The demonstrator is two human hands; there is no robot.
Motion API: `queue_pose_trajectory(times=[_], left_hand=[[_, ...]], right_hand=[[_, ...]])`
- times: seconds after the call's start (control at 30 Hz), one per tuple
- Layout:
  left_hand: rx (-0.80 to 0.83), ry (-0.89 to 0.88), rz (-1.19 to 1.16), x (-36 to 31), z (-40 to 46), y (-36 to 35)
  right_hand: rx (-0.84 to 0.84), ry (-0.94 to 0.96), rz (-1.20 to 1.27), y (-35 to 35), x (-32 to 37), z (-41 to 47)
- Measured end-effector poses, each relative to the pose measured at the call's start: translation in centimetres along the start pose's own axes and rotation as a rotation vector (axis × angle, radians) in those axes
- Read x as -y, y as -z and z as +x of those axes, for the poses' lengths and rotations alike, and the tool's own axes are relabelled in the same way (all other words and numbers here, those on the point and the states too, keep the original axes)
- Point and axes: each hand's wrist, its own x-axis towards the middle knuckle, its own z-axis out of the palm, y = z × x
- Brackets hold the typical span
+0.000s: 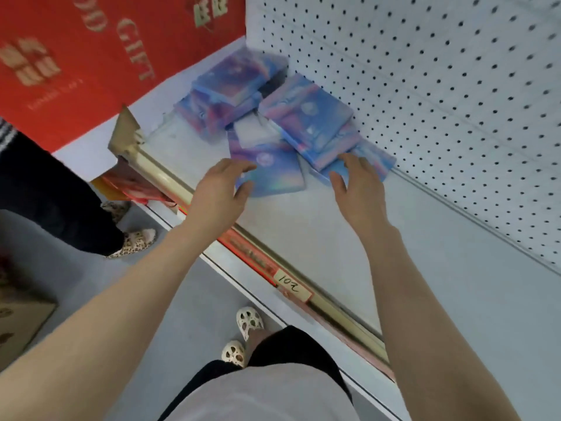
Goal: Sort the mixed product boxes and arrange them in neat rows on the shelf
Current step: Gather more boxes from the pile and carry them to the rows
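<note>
Left hand, fingers spread, touches nearest blue box; right hand, also spread, hovers over the jumbled box pile at the shelf's back corner. Sorting barely begun. Next: grip one box, draw it clear.

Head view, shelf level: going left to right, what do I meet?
Red gift box → brass-coloured corner of the shelf rail → left hand → right hand → white perforated back panel.
</note>
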Motion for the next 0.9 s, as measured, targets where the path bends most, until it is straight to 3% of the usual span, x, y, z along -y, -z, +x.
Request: queue_pose_trajectory(times=[0.27,0.53,0.63,0.8,0.9], left_hand=[[-0.011,-0.03,0.117,2.1,8.9,1.0],[0.064,0.007,0.2,5.8,16.9,0.4],[0.168,0.032,0.285,6.9,19.2,-0.7],[0.223,0.013,0.379,7.5,18.0,-1.0],[0.198,-0.04,0.355,7.1,15.5,-0.3]], right_hand=[[0.153,0.012,-0.186,-4.8,2.4,11.7],[0.115,-0.094,-0.194,-6.1,3.2,9.3],[0.099,-0.137,-0.244,-5.9,4.3,7.4],[0.02,-0.19,-0.317,-5.3,6.0,5.2],[0.097,-0.248,-0.309,-4.4,6.9,5.2]])
